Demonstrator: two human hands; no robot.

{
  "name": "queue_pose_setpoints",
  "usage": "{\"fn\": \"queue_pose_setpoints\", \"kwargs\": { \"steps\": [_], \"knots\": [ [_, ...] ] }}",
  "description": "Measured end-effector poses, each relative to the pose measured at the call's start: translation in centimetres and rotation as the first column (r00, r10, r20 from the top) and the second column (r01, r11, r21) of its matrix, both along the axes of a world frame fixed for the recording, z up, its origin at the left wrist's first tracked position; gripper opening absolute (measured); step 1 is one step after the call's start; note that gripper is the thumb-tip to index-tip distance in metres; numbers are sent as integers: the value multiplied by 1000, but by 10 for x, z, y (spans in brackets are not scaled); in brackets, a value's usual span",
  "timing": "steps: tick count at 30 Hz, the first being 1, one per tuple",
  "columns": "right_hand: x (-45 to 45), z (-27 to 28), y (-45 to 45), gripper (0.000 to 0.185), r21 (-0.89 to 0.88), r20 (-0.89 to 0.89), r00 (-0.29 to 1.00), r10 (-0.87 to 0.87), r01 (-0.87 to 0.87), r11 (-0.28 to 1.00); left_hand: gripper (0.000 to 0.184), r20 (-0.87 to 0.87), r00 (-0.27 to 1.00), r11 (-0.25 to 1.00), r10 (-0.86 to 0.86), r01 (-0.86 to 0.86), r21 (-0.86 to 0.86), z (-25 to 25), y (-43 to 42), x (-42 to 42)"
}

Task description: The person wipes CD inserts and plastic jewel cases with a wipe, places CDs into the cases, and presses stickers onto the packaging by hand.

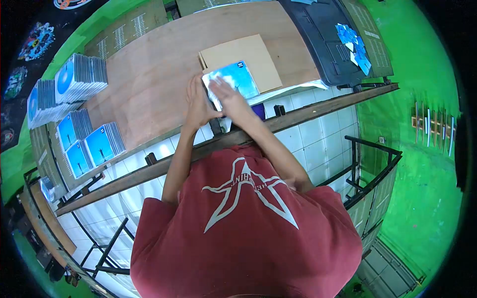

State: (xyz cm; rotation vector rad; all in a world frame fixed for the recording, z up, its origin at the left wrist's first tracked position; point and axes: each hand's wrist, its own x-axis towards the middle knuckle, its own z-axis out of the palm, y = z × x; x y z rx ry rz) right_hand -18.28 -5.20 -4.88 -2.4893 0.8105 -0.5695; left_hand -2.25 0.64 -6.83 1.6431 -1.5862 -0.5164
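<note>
A blue and white case [246, 82] with a small dark mark near its top corner lies at the front edge of the wooden board, partly over a piece of brown cardboard [263, 62]. My left hand [198, 107] is at the case's left edge, its fingers stretched out and its thumb pointing toward the near corner. My right hand [227, 99] lies flat over the left half of the case, fingers spread and slightly blurred. What lies under the right palm is hidden.
Several stacks of blue-fronted cases [74, 82] stand at the board's left. A black lid [328, 39] at the right bears blue and white scraps [354, 47]. A long beam [308, 113] runs along the near side, above white floor tiles.
</note>
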Motion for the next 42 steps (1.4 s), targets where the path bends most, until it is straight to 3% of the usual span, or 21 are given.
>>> {"fn": "queue_pose_setpoints", "kwargs": {
  "steps": [3,7,10,12,15,22,24,26,28,30,32,36,38,39,40,42],
  "knots": [
    [0,9,-34,67,-39,29,990,-137,138,990,141,-36,999,1000,10,-10,-1,8,-2,-3],
    [13,11,-18,64,-53,50,993,-111,114,992,138,-74,997,1000,-3,4,2,8,-4,-4],
    [9,14,-8,62,-23,90,991,101,-99,995,136,-38,999,999,28,-27,20,10,-5,-5],
    [-10,12,-19,65,-34,47,992,114,-113,993,134,-20,999,999,36,-36,26,13,-3,-6],
    [-25,8,-21,69,-49,60,983,-171,174,983,134,-15,998,996,56,-55,65,16,-3,-8],
    [-46,13,14,73,16,78,993,-85,84,996,136,19,999,997,50,-51,51,12,-3,-8],
    [-51,14,-3,70,12,94,950,-297,297,955,137,29,998,998,49,-51,38,11,-2,-8],
    [-51,17,4,67,23,104,922,-374,373,927,138,42,998,999,48,-49,20,11,-1,-9],
    [-50,16,23,66,-38,73,951,-301,304,952,137,21,999,998,50,-51,47,14,-3,-9],
    [-55,11,42,68,15,90,982,-168,168,986,137,52,998,998,46,-48,35,13,-4,-9],
    [-67,11,41,67,16,80,987,-137,136,991,136,85,995,999,45,-47,26,9,-3,-8],
    [-78,13,3,62,-52,138,932,-336,345,937,133,10,998,997,59,-59,44,13,-2,-12],
    [-82,11,-11,53,5,167,881,-443,448,894,133,1,999,998,50,-50,37,14,-5,-10],
    [-86,12,-19,39,4,236,842,-485,499,867,132,-27,999,999,40,-40,27,13,-3,-10],
    [-94,10,-28,39,-8,245,840,-484,501,865,131,-58,998,999,32,-31,13,17,-4,-11],
    [-113,15,-41,29,430,192,617,-763,646,630,129,-10,999,997,50,-49,55,22,-2,-12]
  ]
}}
